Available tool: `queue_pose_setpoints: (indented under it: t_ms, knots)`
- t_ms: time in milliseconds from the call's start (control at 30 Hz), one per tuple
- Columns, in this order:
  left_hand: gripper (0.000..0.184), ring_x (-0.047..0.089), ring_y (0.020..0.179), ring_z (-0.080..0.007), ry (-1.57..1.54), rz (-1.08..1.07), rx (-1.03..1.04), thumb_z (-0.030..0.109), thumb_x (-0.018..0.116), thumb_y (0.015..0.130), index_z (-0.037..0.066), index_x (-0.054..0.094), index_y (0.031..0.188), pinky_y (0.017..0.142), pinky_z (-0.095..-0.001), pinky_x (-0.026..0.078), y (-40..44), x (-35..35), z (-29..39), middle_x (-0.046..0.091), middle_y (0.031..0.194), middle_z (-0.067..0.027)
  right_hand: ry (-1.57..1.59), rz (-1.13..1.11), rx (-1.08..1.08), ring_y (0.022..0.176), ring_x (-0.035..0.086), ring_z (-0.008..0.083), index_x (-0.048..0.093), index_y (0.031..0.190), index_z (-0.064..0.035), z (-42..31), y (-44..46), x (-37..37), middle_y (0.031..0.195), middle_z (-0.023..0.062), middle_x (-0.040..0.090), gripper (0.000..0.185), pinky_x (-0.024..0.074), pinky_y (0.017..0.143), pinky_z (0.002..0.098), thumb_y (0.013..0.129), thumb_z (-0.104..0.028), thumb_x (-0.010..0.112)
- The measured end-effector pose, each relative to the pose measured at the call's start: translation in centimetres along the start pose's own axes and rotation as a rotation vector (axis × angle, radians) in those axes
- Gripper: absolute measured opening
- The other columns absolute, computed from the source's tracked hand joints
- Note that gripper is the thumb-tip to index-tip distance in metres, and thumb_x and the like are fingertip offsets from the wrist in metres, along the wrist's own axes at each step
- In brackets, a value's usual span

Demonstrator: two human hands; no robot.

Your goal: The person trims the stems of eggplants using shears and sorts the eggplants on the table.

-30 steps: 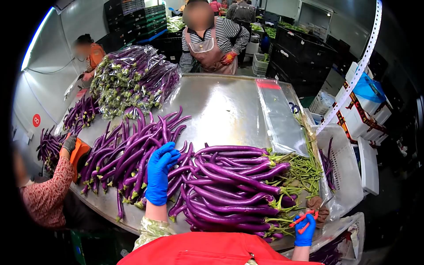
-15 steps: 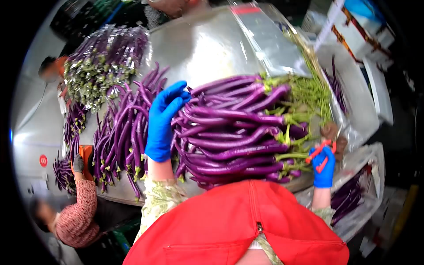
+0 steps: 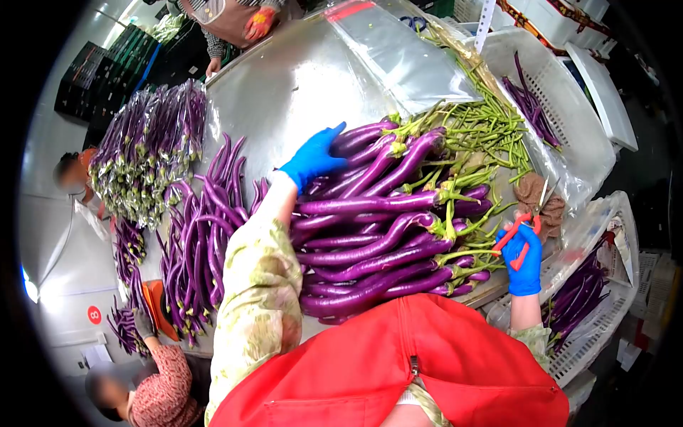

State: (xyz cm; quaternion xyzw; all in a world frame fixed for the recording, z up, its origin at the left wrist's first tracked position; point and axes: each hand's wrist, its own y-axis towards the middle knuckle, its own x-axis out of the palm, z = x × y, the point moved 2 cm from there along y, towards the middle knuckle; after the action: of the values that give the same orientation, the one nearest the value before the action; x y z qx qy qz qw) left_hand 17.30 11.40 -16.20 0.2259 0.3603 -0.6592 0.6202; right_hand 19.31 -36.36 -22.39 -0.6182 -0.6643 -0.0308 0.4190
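Observation:
A large heap of long purple eggplants [image 3: 370, 245] lies crosswise before me, green stems to the right. My left hand [image 3: 313, 160], in a blue glove, touches the left ends of the upper eggplants. Its fingers are spread and it grips nothing visible. My right hand [image 3: 523, 267], also blue-gloved, is closed around red-handled scissors [image 3: 521, 238]. Their metal blades point up and to the right, apart from each other, beside a brown cloth [image 3: 551, 206]. Loose green stem pieces [image 3: 491, 135] are strewn beyond the eggplants' stem ends.
Bagged eggplants [image 3: 153, 146] and another loose eggplant pile [image 3: 203, 235] lie leftward. Clear plastic bags [image 3: 398, 57] lie at the far side. White crates [image 3: 569, 114] line the right edge. One co-worker stands across the metal table [image 3: 284, 89]; others are at the left.
My left hand has moved right onto the upper eggplants, and several of these now lie more slanted. My right hand still holds the scissors, now with their blades visible. The view has shifted.

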Motion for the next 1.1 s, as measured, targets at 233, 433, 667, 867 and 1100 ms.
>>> queue_pose_setpoints:
  t_ms: [233,433,667,867,1100]
  knots:
    - [0.065,0.057,0.105,-0.0213,-0.427,-0.72,-0.481,0.025,0.075,0.074,0.003,0.047,0.129,0.097,-0.0353,0.043,6.7,0.3,-3.3,0.059,0.119,-0.0129,-0.05,0.019,0.007,0.089,0.057,0.0216,0.043,0.125,-0.0028,0.7,0.1,-0.6,0.099,0.0095,0.057,0.046,0.0482,0.078,0.0362,0.085,-0.019,0.057]
    - [0.059,0.06,0.101,-0.0226,-0.76,-0.797,-0.626,0.025,0.072,0.077,0.006,0.05,0.128,0.094,-0.0368,0.045,4.2,0.8,-2.5,0.061,0.117,-0.011,0.084,-0.094,0.054,0.08,0.053,0.0179,0.049,0.111,-0.0124,1.8,1.0,-2.3,0.09,0.0029,0.055,0.029,0.044,0.07,0.0343,0.083,-0.019,0.055]
    - [0.07,0.058,0.103,-0.0224,-0.83,-0.779,-0.37,0.013,0.077,0.068,0.008,0.047,0.131,0.092,-0.0377,0.046,2.2,0.8,-1.2,0.06,0.118,-0.0105,-0.057,0.011,-0.011,0.082,0.059,0.0182,0.048,0.12,-0.008,1.2,1.4,-1.3,0.099,0.0039,0.058,0.043,0.0485,0.071,0.0344,0.082,-0.024,0.059]
    - [0.071,0.052,0.108,-0.0195,-0.448,-0.381,-0.171,0.016,0.076,0.066,0.003,0.046,0.128,0.096,-0.0326,0.041,0.0,-1.6,2.5,0.058,0.115,-0.0112,0.008,-0.002,-0.007,0.079,0.058,0.0194,0.047,0.118,-0.0066,1.8,1.7,-2.0,0.095,0.0053,0.057,0.04,0.0481,0.069,0.0345,0.083,-0.023,0.058]
    - [0.07,0.055,0.104,-0.0186,-0.178,0.011,0.089,0.015,0.073,0.065,0.004,0.046,0.129,0.094,-0.0322,0.043,-3.3,-5.7,8.2,0.06,0.113,-0.0112,0.101,-0.144,-0.097,0.078,0.054,0.0199,0.047,0.111,-0.0073,2.0,1.4,-2.5,0.087,0.0061,0.054,0.033,0.0462,0.077,0.0358,0.081,-0.013,0.058]
